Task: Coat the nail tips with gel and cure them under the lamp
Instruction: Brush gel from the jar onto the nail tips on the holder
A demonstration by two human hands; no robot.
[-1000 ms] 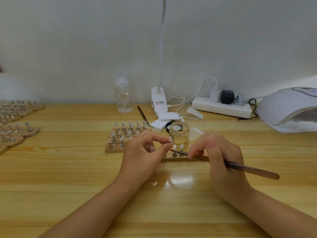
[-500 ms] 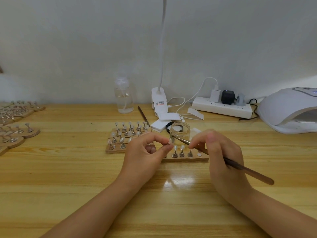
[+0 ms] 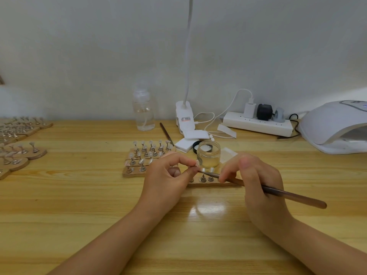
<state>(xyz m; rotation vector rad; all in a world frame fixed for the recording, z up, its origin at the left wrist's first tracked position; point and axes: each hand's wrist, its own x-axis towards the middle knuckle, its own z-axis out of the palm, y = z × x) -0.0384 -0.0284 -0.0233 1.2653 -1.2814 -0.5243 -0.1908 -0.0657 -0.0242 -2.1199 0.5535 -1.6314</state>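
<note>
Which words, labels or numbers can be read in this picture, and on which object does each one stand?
None can be read.
White sticker with red and dark print on the lamp clip: too small and blurred.
Markings on top of the curing lamp: blurred and cut off by the frame edge.
Glass jar: no label shows.

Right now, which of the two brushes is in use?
The brush gripped by the right hand, tip at the left hand. The other brush lies untouched behind the stands.

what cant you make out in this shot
Head view only:
- nail tip: tiny, mostly covered by left hand fingers.
- brush bristles: too small to show gel.
- curing lamp: cut by right edge, inside shadowed.
- right hand hides part of the holder strip.
</note>
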